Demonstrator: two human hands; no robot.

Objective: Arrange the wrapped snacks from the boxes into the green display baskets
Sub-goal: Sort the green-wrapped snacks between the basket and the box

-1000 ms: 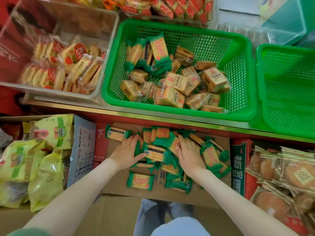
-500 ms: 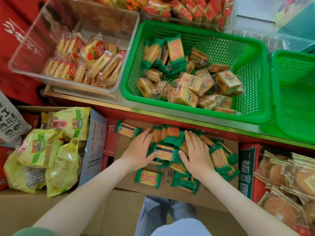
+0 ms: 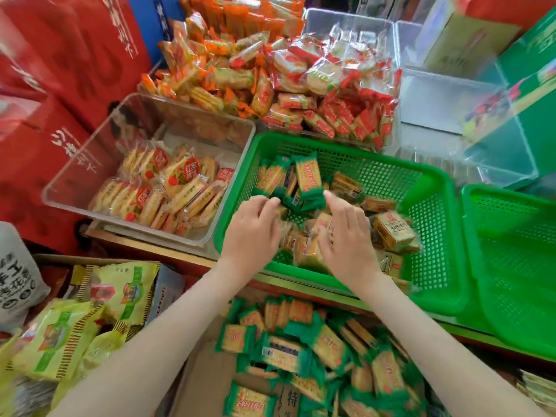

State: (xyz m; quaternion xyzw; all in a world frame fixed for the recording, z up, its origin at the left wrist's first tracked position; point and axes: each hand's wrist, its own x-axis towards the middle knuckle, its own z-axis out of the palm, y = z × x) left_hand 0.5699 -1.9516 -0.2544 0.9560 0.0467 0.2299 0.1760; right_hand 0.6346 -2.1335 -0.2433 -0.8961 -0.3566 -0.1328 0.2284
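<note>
My left hand (image 3: 252, 233) and my right hand (image 3: 346, 239) hover side by side over the green display basket (image 3: 445, 188). Between their fingertips lies a bunch of green-wrapped snacks (image 3: 307, 176), stacked at the basket's back left. The left fingers are loosely bent and touch a green wrapper. The right fingers are spread, and the index tip touches the bunch. Brown-wrapped snacks (image 3: 394, 230) fill the rest of the basket. Below my arms, a cardboard box (image 3: 204, 383) holds several more green-wrapped snacks (image 3: 325, 347).
A second green basket (image 3: 511, 266) stands to the right with nothing in it. A clear bin (image 3: 75, 179) of round crackers sits left of the first basket. Red and orange packs (image 3: 270, 85) are heaped behind. Yellow-green bags (image 3: 60, 335) lie at lower left.
Both hands have risen from the cardboard box up to the green basket. The camera has tilted up, so the back shelf shows.
</note>
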